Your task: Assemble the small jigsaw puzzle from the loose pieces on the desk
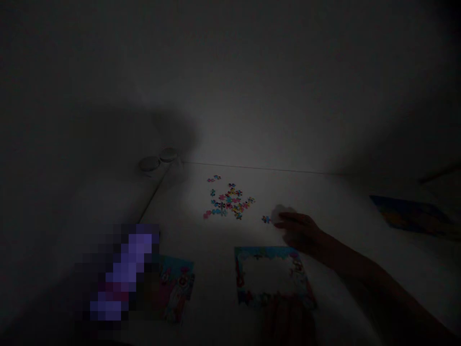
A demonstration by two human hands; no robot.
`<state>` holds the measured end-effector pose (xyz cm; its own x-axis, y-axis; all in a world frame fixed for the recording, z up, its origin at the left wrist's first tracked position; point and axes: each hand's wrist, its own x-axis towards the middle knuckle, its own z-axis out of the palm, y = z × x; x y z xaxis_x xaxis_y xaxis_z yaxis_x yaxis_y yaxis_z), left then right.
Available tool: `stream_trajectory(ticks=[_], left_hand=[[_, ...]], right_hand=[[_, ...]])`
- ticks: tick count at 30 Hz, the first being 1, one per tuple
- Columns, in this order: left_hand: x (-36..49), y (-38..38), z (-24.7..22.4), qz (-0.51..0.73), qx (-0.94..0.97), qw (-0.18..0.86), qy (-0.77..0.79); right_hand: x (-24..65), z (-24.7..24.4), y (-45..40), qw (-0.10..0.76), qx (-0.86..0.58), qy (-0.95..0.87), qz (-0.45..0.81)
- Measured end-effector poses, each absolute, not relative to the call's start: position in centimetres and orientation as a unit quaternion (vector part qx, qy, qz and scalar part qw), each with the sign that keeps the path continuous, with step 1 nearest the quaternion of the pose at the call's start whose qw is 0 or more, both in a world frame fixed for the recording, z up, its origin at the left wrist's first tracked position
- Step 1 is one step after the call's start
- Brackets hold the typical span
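1. The right hand reaches in from the right edge of the table; its fingertips are just beside a small group of puzzle pieces. Too dark to tell whether they touch it or are closed on anything.
2. The left hand lies at the near side of the puzzle border, fingers stretched out side by side. I cannot tell whether it grips or presses.
3. The loose pile sits towards the far edge, a printed picture towards the left edge.
4. A sideways push from the left hand could pull the border's joints apart or skew it.
5. A careless fingertip could flick the small group away or split it.
6. Dim light and shadow could cause a misjudged shape or colour, hence a forced fit.
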<state>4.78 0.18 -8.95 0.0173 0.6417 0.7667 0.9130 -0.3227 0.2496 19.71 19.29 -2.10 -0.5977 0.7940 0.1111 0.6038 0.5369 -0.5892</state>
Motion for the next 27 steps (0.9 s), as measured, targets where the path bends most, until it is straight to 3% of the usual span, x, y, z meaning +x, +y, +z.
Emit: stream_trajectory(ticks=[3, 12, 24, 27], left_hand=[[4.8, 0.1, -7.7, -0.441, -0.676, 0.107, -0.580], [2.2, 0.8, -4.8, -0.370, -0.769, 0.085, -0.514], [2.7, 1.0, -5.0, -0.451, -0.712, 0.119, -0.525], [2.1, 1.0, -4.7, -0.422, -0.732, 0.134, -0.518]], right_hand=[[19.4, -1.9, 19.4, 0.192, -0.405, -0.854, 0.264], [18.3, -1.7, 19.8, 0.261, -0.402, -0.846, 0.233], [17.9, -2.0, 19.5, 0.293, -0.390, -0.850, 0.200], [17.8, -1.8, 19.3, 0.293, -0.388, -0.852, 0.196]])
